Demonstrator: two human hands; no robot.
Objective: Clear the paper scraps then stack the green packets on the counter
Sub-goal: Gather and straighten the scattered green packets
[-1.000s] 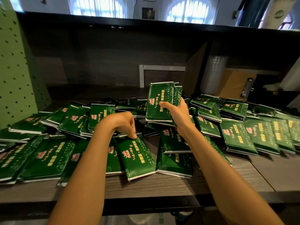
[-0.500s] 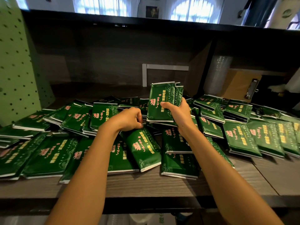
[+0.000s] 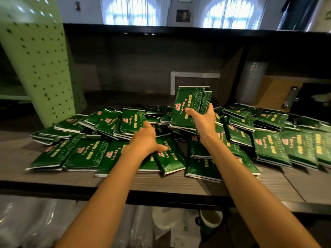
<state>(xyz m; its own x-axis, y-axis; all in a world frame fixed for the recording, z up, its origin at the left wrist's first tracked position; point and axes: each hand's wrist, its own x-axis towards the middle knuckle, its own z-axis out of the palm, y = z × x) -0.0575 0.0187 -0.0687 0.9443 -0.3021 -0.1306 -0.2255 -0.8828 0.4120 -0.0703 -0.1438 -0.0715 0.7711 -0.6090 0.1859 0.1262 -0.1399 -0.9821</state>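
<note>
R hand (image 3: 200, 120) grips upright packet bundle (image 3: 186, 106); L hand (image 3: 146, 138) on pile (image 3: 86, 154), fingers hidden, grip unclear.

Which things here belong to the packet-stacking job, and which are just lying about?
Job: bundle of packets gripped in the right hand; left hand on the loose packets; counter.
Lying about: pegboard; clipboard; plastic cups; cup under the counter.
</note>
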